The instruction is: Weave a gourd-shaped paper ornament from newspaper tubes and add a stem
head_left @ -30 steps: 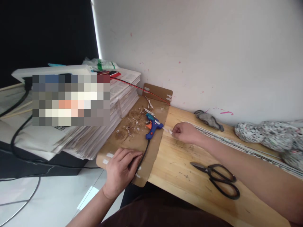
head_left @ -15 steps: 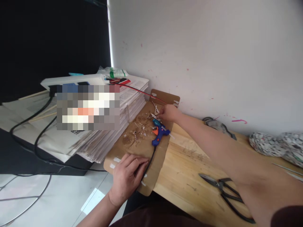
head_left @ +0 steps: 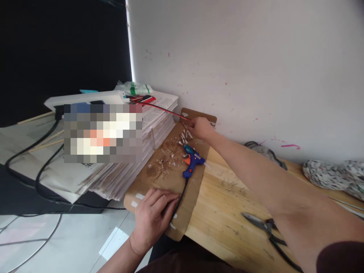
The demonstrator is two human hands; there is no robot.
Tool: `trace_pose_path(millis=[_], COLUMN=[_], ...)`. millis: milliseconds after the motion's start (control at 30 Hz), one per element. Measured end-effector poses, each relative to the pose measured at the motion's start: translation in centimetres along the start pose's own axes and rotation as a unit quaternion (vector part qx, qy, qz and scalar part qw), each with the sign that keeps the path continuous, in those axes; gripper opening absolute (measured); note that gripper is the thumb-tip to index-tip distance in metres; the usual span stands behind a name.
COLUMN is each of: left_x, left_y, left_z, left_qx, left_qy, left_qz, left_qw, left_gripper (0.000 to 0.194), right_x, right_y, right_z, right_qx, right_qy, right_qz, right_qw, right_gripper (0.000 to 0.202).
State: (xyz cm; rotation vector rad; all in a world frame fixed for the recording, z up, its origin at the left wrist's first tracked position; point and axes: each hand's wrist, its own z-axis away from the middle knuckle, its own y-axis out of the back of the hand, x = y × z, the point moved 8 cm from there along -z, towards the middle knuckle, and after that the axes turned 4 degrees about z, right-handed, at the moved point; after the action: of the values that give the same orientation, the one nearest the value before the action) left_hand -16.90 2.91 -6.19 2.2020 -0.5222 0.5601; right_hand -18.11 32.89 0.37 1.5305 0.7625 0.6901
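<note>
My right hand [head_left: 201,128] is closed in a pinch at the far end of the brown cardboard [head_left: 186,204], above small pale scraps [head_left: 182,137]; what its fingertips hold is too small to make out. A red and black wire [head_left: 167,110] runs up to those fingers. Just nearer lies a blue glue gun [head_left: 193,163], its nozzle end toward the scraps. My left hand [head_left: 155,212] rests on the near edge of the cardboard, fingers curled together beside the glue gun's black cable [head_left: 182,193]. Whether anything is under those fingers is hidden.
Stacked newspapers [head_left: 125,174] on the left carry a white power strip [head_left: 85,100] with black cables. Black-handled scissors [head_left: 264,227] lie on the wooden table [head_left: 218,212] below my right forearm. Woven paper bundles [head_left: 321,174] are at the far right, against the wall.
My right hand has moved slightly away from the glue gun, toward the wall, leaving more pale scraps visible. The left hand stays on the cardboard. The view has shifted slightly.
</note>
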Motion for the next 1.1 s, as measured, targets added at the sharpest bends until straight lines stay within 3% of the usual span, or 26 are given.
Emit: trace_pose_path(millis=[233,467,633,800,933,1100], left_x=[0.1,-0.1,-0.2,-0.2,-0.3,-1.4], left_y=[0.1,-0.1,0.0,-0.3,-0.2,0.6], left_z=[0.0,0.1,0.3,0.2,0.2,-1.9], left_qx=[0.001,0.004,0.003,-0.004,-0.012,-0.114], left_qy=[0.005,0.006,0.009,0.009,0.02,0.108], left_qz=[-0.01,-0.006,-0.009,-0.012,-0.011,0.048], left_qw=[1.0,1.0,1.0,1.0,1.0,0.986], left_gripper=[0.015,0.017,0.017,0.016,0.015,0.013], right_x=[-1.7,-1.8,-1.2,0.7,0.9,2.0], right_y=[-2.5,-3.1,-3.0,-1.2,-0.7,-0.5], right_z=[1.4,1.3,0.8,-0.1,0.4,3.5], right_qx=[-0.106,-0.124,-0.099,-0.029,-0.028,0.002], right_qy=[0.048,0.055,0.043,-0.011,-0.007,-0.038], right_qz=[-0.01,-0.012,-0.041,-0.089,-0.135,-0.181], right_qw=[0.993,0.991,0.993,0.996,0.99,0.983], right_gripper=[0.017,0.018,0.016,0.025,0.017,0.021])
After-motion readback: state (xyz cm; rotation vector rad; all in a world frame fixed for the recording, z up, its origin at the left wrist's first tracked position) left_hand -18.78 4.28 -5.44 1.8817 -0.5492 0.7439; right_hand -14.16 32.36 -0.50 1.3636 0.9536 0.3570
